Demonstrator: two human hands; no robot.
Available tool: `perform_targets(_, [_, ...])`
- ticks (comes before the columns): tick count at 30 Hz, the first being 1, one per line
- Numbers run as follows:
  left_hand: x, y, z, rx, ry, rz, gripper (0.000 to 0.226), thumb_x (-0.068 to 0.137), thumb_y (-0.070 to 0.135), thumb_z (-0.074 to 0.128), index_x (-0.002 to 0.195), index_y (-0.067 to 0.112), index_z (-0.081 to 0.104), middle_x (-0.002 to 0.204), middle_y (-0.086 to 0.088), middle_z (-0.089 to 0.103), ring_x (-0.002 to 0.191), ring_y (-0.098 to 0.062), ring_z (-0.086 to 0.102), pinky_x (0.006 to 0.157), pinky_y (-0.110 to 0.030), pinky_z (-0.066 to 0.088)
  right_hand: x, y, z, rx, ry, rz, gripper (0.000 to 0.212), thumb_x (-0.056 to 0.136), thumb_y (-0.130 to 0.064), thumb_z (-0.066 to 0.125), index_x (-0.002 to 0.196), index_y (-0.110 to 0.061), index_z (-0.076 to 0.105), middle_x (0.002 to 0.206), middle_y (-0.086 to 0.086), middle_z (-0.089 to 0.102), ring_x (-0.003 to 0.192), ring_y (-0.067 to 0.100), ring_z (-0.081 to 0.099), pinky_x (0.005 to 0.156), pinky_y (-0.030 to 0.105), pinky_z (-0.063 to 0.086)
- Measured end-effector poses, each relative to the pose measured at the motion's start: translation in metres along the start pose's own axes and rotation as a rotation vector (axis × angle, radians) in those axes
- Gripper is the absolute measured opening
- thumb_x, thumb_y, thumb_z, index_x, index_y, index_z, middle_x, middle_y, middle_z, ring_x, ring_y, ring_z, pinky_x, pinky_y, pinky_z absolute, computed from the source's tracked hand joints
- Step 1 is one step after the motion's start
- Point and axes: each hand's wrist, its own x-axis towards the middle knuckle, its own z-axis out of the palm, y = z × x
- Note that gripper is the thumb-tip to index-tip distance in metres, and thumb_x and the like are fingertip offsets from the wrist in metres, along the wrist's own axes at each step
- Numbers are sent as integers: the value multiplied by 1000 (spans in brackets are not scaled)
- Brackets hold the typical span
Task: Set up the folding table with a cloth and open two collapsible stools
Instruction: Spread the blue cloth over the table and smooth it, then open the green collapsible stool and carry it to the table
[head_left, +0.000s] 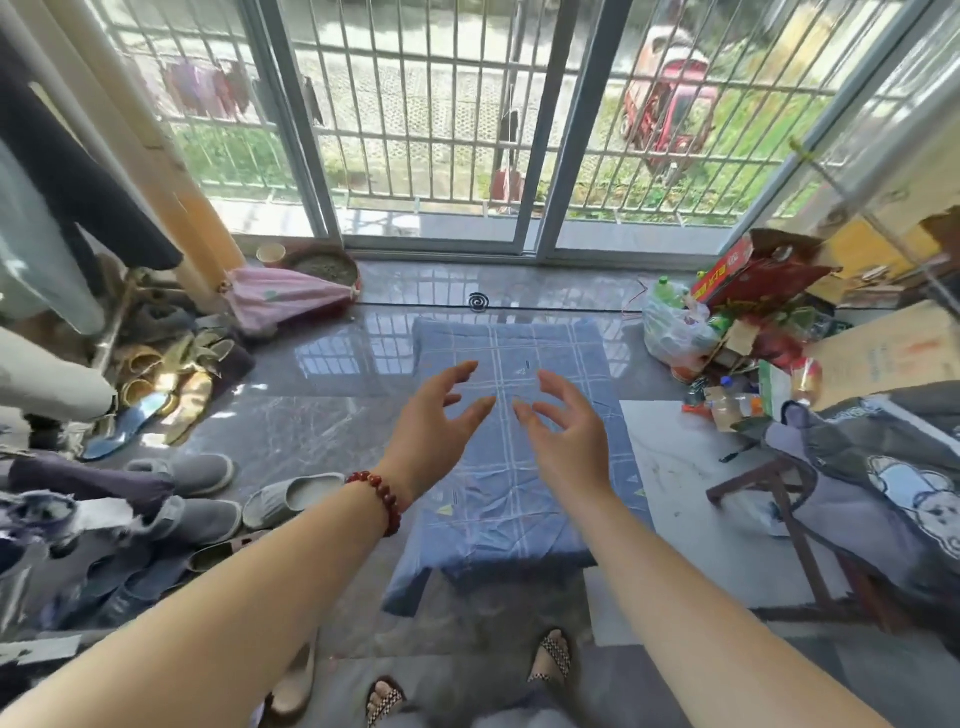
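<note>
A blue checked cloth (511, 499) covers the low folding table in the middle of the floor, its edges hanging over the front and sides. The table itself is hidden under it. My left hand (434, 426), with a red bead bracelet on the wrist, hovers above the middle of the cloth with fingers spread and relaxed. My right hand (563, 431) hovers beside it in the same way, fingertips nearly meeting. Neither hand holds anything. No collapsible stool can be told apart in view.
Slippers and shoes (202, 475) crowd the floor at the left. A white board (691, 499) lies right of the table, beside a wooden stool (789, 499) draped with grey clothing. Boxes and bags (727, 312) pile at the right. A barred sliding door (431, 130) stands behind.
</note>
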Motion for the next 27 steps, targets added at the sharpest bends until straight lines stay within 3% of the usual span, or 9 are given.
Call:
perform_targets(3, [-11,14,-22,34,3,36,48,87,37,62,132,30,47,132,11,49,117,-10,50,89,-26,43,-17,-24,3,71,51,6,39,85,-25,69,122,-27,56,124,-9,58,108,10,60,87,26,50])
perform_targets(8, [-32,43,-53,18,63,95,48,86,40,63,131,30,49,129,13,54,114,-7,54,85,-24,45,-41,-63,4,159,60,-33,37,85,-27,69,120,-31,57,122,-12,58,109,8,60,79,17,47])
perform_targets(11, [-43,56,-64,-9,112,121,46,86,39,63,129,32,50,128,13,55,113,-7,55,82,-21,44,-49,-85,2,199,34,-86,36,85,-25,69,118,-31,57,119,-14,59,108,7,60,78,14,47])
perform_targets(17, [-50,91,-74,-85,226,172,42,88,36,61,129,28,52,124,10,56,113,-9,56,91,-26,47,-41,-117,-7,268,-32,-170,32,84,-23,70,111,-35,59,115,-13,62,107,7,61,82,19,46])
perform_targets(27, [-61,119,-43,-114,417,153,44,88,41,59,128,24,53,125,8,60,112,-8,58,93,-27,49,-4,-134,-46,274,-222,-242,35,83,-21,70,118,-21,63,109,-6,67,102,8,64,83,22,50])
